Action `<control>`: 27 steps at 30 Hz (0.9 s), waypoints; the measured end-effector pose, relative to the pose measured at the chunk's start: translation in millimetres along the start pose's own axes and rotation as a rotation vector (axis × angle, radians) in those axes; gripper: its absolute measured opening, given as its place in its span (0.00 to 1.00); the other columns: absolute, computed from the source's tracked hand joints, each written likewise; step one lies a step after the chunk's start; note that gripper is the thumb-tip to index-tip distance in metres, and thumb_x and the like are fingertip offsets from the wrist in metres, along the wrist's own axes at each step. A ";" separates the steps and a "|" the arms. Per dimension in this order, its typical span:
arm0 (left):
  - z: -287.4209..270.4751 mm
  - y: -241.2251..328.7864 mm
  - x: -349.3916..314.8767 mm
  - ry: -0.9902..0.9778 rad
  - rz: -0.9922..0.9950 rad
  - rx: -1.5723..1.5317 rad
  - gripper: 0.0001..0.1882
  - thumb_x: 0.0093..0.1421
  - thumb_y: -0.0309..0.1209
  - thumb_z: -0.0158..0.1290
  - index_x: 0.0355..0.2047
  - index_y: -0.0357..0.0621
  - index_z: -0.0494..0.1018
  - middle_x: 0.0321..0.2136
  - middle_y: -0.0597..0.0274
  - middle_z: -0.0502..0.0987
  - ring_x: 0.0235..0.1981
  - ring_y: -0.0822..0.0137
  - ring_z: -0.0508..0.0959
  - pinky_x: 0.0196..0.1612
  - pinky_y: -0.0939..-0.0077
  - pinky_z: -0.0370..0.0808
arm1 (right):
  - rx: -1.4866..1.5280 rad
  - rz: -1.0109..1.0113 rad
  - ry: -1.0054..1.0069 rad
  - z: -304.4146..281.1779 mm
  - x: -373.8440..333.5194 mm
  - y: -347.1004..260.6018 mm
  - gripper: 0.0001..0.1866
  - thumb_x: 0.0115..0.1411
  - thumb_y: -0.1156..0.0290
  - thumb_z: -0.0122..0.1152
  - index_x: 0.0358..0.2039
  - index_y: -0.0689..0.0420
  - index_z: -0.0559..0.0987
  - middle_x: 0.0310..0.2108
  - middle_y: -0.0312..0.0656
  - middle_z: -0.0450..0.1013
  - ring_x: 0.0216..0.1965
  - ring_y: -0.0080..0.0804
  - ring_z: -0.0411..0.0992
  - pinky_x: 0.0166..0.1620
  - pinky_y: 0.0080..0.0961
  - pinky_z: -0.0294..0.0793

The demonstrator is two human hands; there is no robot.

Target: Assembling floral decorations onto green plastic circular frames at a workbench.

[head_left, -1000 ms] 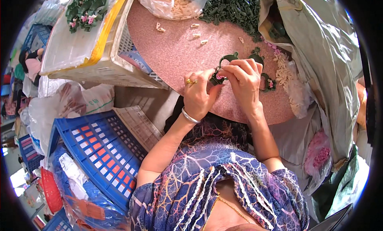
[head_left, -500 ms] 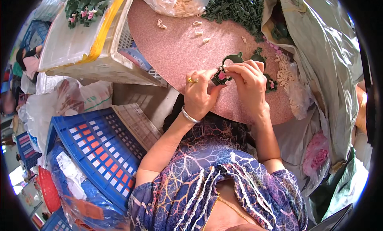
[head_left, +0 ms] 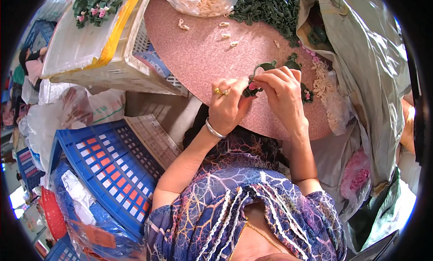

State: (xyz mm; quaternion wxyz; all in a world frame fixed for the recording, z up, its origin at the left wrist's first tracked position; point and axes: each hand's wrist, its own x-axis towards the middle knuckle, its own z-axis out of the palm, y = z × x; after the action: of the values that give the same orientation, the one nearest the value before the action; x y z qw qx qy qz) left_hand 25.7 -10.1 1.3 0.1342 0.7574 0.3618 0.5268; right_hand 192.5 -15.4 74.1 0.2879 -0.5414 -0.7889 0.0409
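At far left a blue basket (head_left: 65,141) leans below a pale crate (head_left: 97,80), whose lid carries green pieces with pink bits (head_left: 100,2). A few loose cream pieces (head_left: 225,35) lie on the pink speckled bench (head_left: 194,58). The left hand (head_left: 228,105) pinches a dark green piece (head_left: 250,93) between thumb and fingers, just above the bench's near edge. On that piece, between the two hands, sits a pink bit (head_left: 253,86). The right hand (head_left: 285,92) closes thumb and fingertips at the pink bit (its exact hold is covered by the fingers). This work seems best done with the left pinch firm and unmoving, the right fingertips making small, light movements square to the piece; pressing askew could bend the thin parts or tip the pink bit. Further right lie another green piece (head_left: 307,95), a cream heap (head_left: 321,78) and a grey cloth sack (head_left: 365,53).
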 end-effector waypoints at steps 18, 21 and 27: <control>0.7 -1.7 -3.5 0.011 -0.112 -0.036 0.25 0.49 0.35 0.70 0.44 0.41 0.72 0.36 0.59 0.82 0.38 0.59 0.80 0.50 0.60 0.69 | 0.177 0.059 0.151 3.1 9.6 2.0 0.29 0.53 0.76 0.68 0.57 0.54 0.75 0.36 0.33 0.81 0.38 0.30 0.75 0.51 0.30 0.66; 5.8 0.7 1.1 -0.041 -0.143 0.158 0.26 0.47 0.39 0.70 0.43 0.42 0.73 0.34 0.60 0.79 0.38 0.58 0.77 0.49 0.59 0.68 | 0.268 0.244 0.325 -4.0 -2.0 7.2 0.24 0.55 0.79 0.65 0.54 0.53 0.77 0.38 0.35 0.82 0.36 0.28 0.76 0.47 0.28 0.71; 2.7 8.7 8.5 -0.130 -0.014 0.279 0.29 0.45 0.37 0.69 0.48 0.46 0.75 0.44 0.58 0.76 0.46 0.55 0.74 0.53 0.56 0.65 | 0.192 0.302 0.388 0.0 -24.5 19.5 0.21 0.56 0.81 0.66 0.50 0.53 0.80 0.33 0.34 0.82 0.32 0.25 0.75 0.39 0.21 0.75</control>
State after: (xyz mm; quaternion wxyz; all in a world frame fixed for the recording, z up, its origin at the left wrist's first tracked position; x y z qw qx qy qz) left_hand 33.2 -9.8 11.2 0.0548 0.7987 0.4273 0.4201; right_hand 214.7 -28.9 56.7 0.4747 -0.6210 -0.6214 0.0536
